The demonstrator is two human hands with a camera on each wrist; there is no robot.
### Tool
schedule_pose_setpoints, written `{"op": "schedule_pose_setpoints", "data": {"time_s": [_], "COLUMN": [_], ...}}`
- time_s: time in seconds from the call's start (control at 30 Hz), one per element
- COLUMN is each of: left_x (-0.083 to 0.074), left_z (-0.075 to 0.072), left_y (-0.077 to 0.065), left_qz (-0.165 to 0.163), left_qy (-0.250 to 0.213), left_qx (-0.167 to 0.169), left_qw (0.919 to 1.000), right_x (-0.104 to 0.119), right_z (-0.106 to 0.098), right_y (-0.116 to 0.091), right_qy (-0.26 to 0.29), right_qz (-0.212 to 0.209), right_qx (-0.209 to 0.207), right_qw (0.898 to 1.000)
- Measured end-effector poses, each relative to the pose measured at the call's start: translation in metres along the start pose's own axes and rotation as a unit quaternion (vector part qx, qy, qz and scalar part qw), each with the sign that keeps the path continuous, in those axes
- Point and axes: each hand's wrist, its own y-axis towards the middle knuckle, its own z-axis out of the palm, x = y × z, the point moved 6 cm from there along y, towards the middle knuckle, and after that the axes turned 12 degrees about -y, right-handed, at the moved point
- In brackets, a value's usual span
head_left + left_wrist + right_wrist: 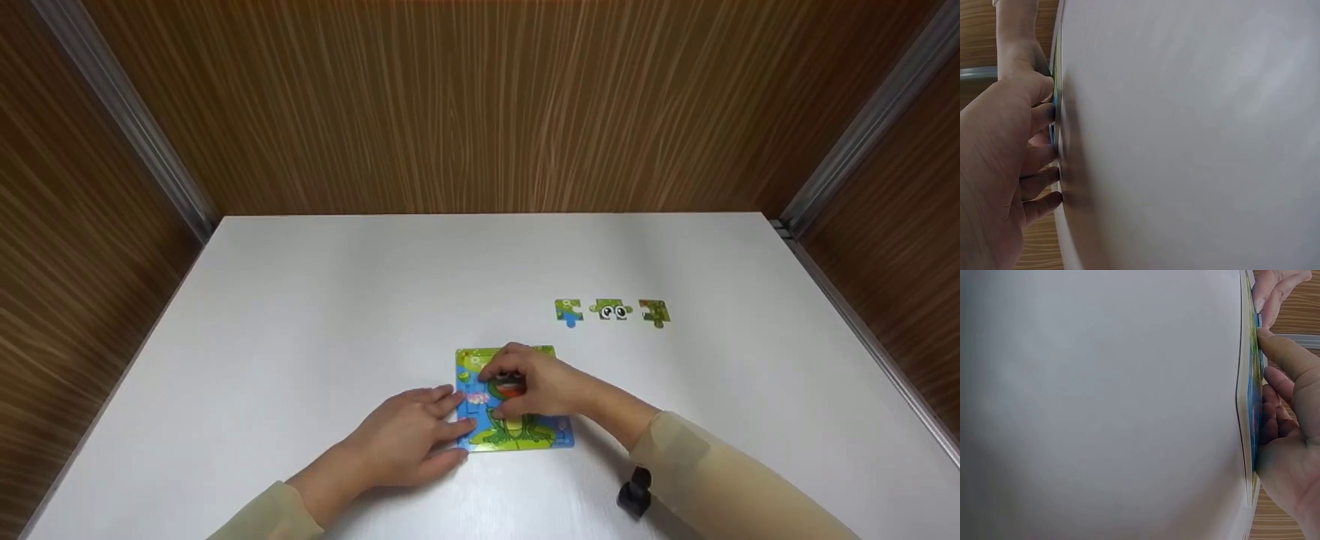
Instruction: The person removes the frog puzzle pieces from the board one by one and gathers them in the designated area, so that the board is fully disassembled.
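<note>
Ideally, the left hand (pixel 405 439), fingers extended against its edge, should steady the puzzle (pixel 514 429) at lower centre while the right hand (pixel 544 381), bent over it, presses evenly; whether that grips anything, I cannot tell.

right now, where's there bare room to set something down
The white table is bare across its left side, left of the puzzle board and left hand, and along the back, between the wooden wall and the three loose pieces. Right of those pieces is free. Crowded: the board, with the right hand over it, and around the black object.
</note>
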Motion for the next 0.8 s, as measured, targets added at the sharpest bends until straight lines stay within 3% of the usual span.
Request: {"op": "schedule_pose_setpoints", "data": {"time_s": [0.57, 0.8], "left_x": [-0.0003, -0.0004], "left_z": [-0.0007, -0.0014], "left_y": [0.0003, 0.0005], "left_qz": [-0.005, -0.002], "left_qy": [-0.014, -0.015], "left_qx": [-0.003, -0.003], "left_qw": [0.9999, 0.9999], "right_x": [0.0025, -0.0028], "right_z": [-0.0008, -0.0012], "right_y": [0.0001, -0.0014], "right_qy": [-0.009, 0.083], "right_qz": [-0.018, 0.008], "right_qx": [0.001, -0.008], "right_qw": [1.000, 0.996]}}
